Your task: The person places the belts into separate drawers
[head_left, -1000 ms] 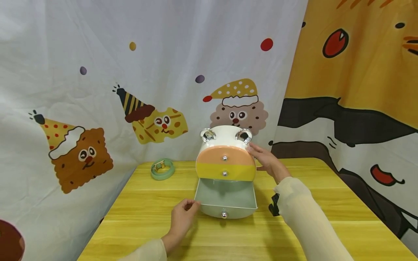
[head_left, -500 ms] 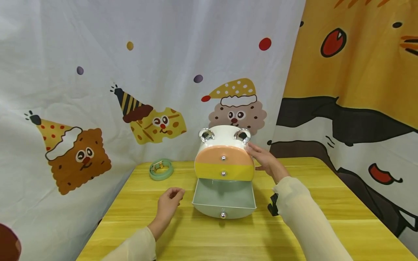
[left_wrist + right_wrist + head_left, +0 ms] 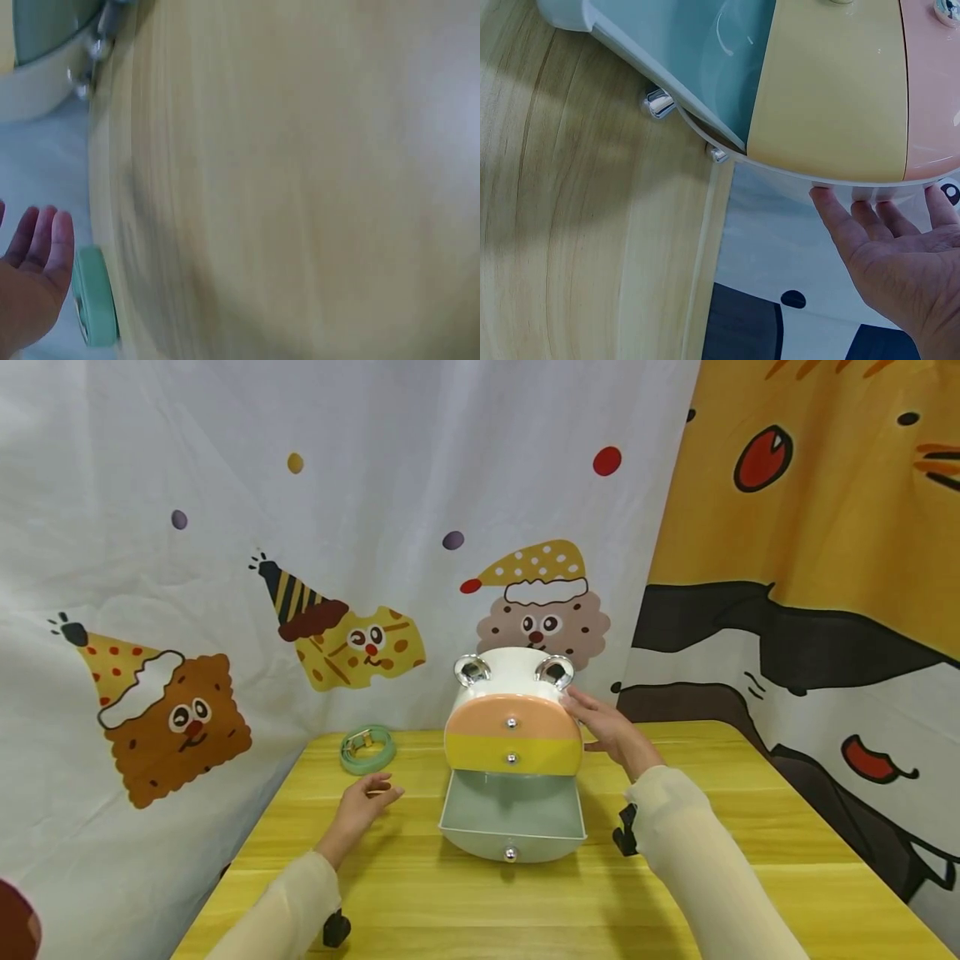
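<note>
A small drawer cabinet (image 3: 513, 681) with a white body and silver ring-like ears stands on the table. Its orange and yellow drawers are closed, while the pale green bottom drawer (image 3: 512, 843) is pulled out with nothing in it. My right hand (image 3: 613, 732) rests on the cabinet's right side; in the right wrist view its extended fingertips touch the white shell. To the left of the drawer, my left hand (image 3: 356, 811) is in the air with its fingers loosely extended and holds nothing. Just beyond it lies a coiled green belt (image 3: 367, 762) with a gold buckle.
The wooden table (image 3: 480, 918) has its back edge close to a white curtain (image 3: 360, 527) printed with cartoon figures. A black device (image 3: 337, 929) is on the left wrist, and another (image 3: 625, 831) is on the right.
My left hand has let go of the pulled-out drawer's left edge and moved left toward the coiled belt, its fingers spreading. The right hand stays on the cabinet.
</note>
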{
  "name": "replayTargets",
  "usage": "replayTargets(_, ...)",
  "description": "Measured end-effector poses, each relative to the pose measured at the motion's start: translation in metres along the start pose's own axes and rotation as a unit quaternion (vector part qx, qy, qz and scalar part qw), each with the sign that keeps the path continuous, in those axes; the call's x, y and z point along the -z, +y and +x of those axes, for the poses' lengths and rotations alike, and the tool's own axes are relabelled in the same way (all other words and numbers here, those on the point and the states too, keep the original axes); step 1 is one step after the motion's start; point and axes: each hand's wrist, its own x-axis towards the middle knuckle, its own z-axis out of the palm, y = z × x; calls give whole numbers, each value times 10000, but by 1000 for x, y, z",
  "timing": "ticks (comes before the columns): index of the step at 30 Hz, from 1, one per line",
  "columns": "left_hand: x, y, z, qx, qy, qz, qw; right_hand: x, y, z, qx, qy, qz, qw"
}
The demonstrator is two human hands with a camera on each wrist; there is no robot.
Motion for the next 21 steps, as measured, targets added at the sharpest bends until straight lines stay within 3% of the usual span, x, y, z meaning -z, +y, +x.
replayTargets(3,10,-5,9,33,-67,180,9998,0,1,0,16,-3,-17,10000)
replayTargets(10,30,-11,26,143,165,530,9984,1,3,0,38,4,-80,10000)
replayTargets(21,48,-17,43,312,368,709,9963,0,1,-1,68,-16,-63,10000)
